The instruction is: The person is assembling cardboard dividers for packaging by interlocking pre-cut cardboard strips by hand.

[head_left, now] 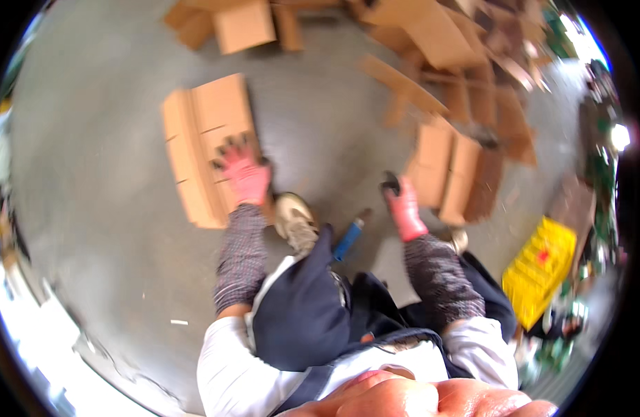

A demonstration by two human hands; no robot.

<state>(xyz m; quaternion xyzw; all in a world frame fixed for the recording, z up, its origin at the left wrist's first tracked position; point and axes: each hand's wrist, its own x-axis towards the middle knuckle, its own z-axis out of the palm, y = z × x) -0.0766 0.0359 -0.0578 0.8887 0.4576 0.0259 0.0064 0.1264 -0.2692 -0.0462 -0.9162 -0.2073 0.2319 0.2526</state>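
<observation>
My left hand (245,172), in a pink glove with dark fingertips, lies spread over a flattened cardboard box (219,104) on the floor. Its fingers are apart and grip nothing. My right hand (404,207), gloved alike, hovers beside another folded cardboard box (431,156). Motion smears its dark fingertips, and whether they hold anything is not clear. On the floor between my feet lies a slim tool with a blue handle (347,242) and a darker end; its exact kind is hard to make out.
Loose cardboard pieces (431,35) are heaped at the far right, with more open cardboard (243,26) at the far middle. A yellow printed sheet or bag (540,271) lies to the right. My shoe (293,214) stands close to the left box.
</observation>
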